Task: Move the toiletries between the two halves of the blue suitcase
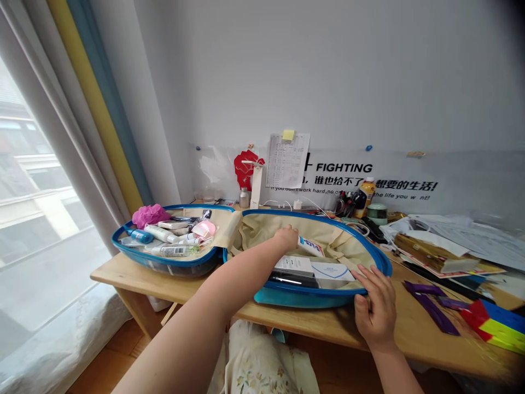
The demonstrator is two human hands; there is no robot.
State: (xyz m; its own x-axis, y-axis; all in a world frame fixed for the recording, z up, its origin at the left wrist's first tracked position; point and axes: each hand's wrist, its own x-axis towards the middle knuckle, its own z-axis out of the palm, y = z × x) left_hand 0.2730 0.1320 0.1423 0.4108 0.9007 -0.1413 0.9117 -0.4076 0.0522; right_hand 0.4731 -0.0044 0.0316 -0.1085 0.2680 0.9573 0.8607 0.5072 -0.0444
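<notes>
An open blue suitcase (315, 302) with a beige lining lies across the wooden table. My left hand (287, 237) reaches into its right half, fingers closed round one end of a white toothpaste pack (310, 247) with blue and red print; whether it is a tube or a box I cannot tell. Below it, in the same half, lie a white box (294, 266), another white box with a blue line (332, 271) and a dark flat item (293, 279). My right hand (377, 303) rests open on the near right rim, fingers spread and holding nothing.
The suitcase's left half holds a pink bath puff (148, 216), a blue bottle (140, 236) and several tubes. Papers (459, 235), purple wrappers (435, 309) and a red, blue and yellow item (496, 323) lie at right. An orange bottle (365, 196) stands near the wall.
</notes>
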